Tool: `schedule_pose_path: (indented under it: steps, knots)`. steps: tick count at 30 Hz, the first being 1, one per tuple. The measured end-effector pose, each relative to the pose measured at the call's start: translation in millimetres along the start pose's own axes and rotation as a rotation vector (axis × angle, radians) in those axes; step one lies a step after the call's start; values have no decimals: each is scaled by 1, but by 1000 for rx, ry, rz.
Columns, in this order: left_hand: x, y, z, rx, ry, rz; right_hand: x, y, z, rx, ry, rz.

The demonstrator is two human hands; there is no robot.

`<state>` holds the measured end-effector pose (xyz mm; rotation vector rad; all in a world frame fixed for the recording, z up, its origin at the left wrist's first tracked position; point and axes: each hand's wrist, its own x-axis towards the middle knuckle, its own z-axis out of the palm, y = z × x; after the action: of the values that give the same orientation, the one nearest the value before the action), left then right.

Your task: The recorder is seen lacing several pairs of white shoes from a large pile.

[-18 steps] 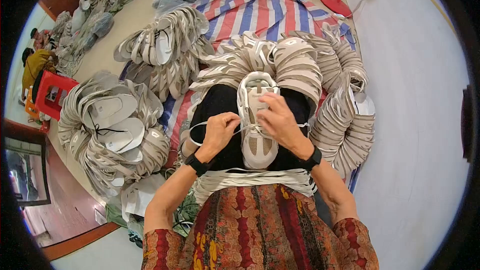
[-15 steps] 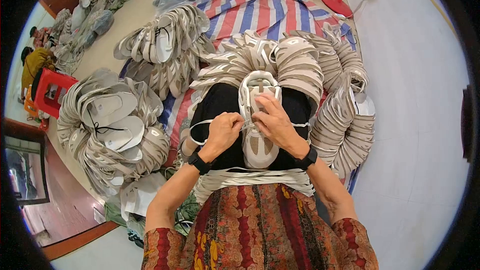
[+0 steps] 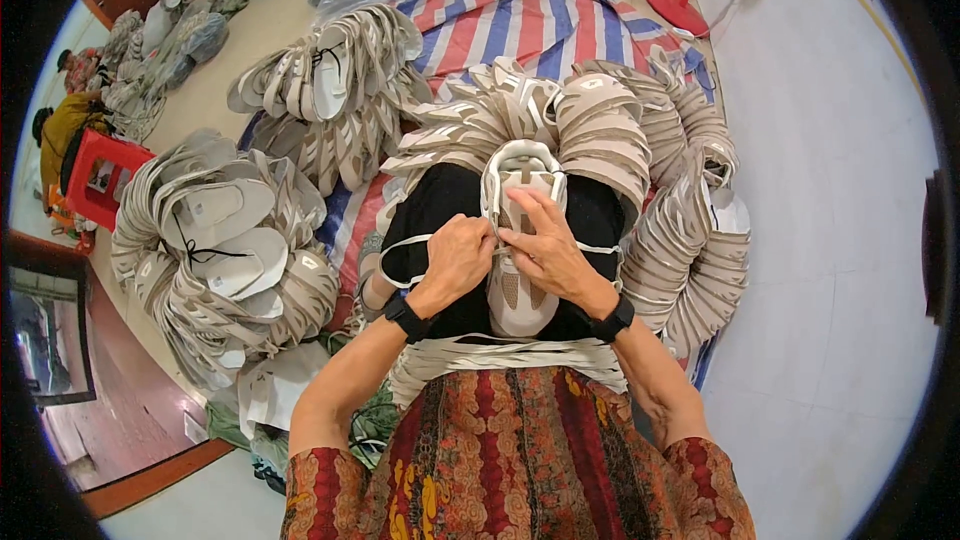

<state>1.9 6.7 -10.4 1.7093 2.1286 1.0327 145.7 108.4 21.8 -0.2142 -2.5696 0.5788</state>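
A beige and white sneaker rests between my black-trousered thighs, its toe toward me. My left hand is closed in a pinch at the left edge of the lacing, on a white shoelace that loops out over my left thigh. Across the top of the shoe lies my right hand, its fingers bent over the tongue and its thumb side meeting my left fingertips at the lace. Those fingertips hide the eyelet there. A bundle of loose white laces stretches across my lap.
Curved stacks of beige shoe uppers surround me: ahead, at right and at left. Beneath is a striped tarp. A red stool stands at far left, a red round base at far right. Another person sits far left.
My left hand has moved slightly right and up, closing the gap to my right hand at the shoe's left edge. The lace stretch between them is now hidden.
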Motion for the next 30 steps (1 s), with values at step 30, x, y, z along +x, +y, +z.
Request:
schedule_pose_path:
  steps: [30]
  knots:
    - [46, 25, 22, 17, 70, 573, -34, 29, -3, 926, 132, 765]
